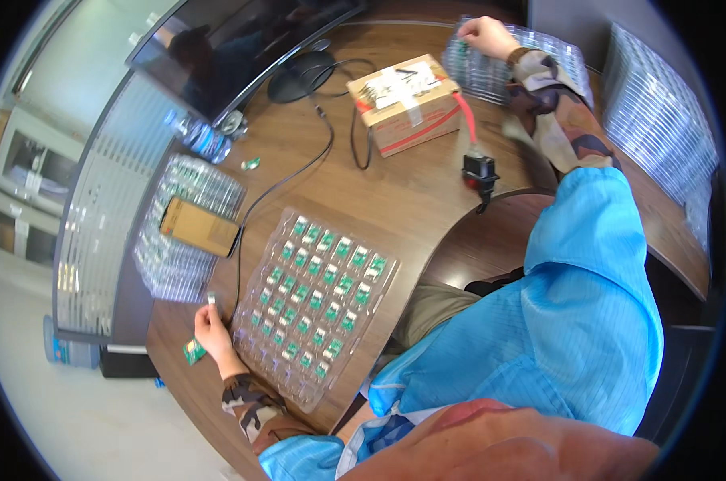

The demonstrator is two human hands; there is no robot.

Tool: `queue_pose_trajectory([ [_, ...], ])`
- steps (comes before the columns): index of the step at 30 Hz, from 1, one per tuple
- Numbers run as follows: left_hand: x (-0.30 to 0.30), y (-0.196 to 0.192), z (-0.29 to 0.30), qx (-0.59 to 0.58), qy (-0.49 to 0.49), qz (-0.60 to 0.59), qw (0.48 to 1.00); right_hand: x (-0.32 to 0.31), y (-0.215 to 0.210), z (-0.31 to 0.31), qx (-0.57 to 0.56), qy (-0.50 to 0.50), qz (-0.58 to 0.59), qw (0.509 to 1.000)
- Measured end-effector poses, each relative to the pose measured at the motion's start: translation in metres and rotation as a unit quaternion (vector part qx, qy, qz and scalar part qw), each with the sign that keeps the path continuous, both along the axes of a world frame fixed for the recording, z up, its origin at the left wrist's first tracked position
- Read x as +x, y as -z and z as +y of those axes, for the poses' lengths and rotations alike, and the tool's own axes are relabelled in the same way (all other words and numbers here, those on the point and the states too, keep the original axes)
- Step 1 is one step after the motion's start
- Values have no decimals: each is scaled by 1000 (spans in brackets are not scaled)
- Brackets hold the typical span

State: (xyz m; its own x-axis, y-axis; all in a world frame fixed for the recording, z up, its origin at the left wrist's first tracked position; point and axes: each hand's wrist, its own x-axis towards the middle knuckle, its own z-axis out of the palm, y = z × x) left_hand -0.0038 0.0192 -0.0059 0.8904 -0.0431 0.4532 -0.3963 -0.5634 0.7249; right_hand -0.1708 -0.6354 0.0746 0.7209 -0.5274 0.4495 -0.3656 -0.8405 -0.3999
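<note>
Cardboard box (405, 103), dark monitor (243, 40), orange phone (199, 228), black cable (287, 180)

A curved brown wooden tabletop (363, 196) carries a clear blister tray (315, 301) of small green parts, more tray stacks (188, 228), a taped cardboard box (405, 103), a black cable (295, 172) and a monitor base (301, 76).

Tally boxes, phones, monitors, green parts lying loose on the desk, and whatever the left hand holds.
Cardboard box: 1
Phone: 1
Monitor: 1
Loose green parts: 2
Small part in left hand: 1
Total: 6
</note>
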Motion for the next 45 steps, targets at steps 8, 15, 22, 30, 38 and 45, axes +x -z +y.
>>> queue_pose_trajectory([
  [8, 9, 2, -10, 4, -7, -2, 1000, 14, -56, 130, 0, -189, -264, 946],
  [15, 5, -3, -12, 20, -54, -9, 998, 39, -38, 276, -76, -501, -118, 854],
  [22, 0, -6, -11, 19, -74, 22, 997, 88, 51, 326, 128, -521, 10, 844],
  [30, 15, -3, -4, -171, -25, 80, 982, 100, 69, 327, 93, -510, 7, 855],
  [38, 6, -4, -11, -3, -55, 64, 996, 104, 72, 327, 100, -505, 4, 857],
  [45, -4, -10, -14, 46, -62, 53, 996, 102, 72, 327, 109, -505, -14, 856],
])
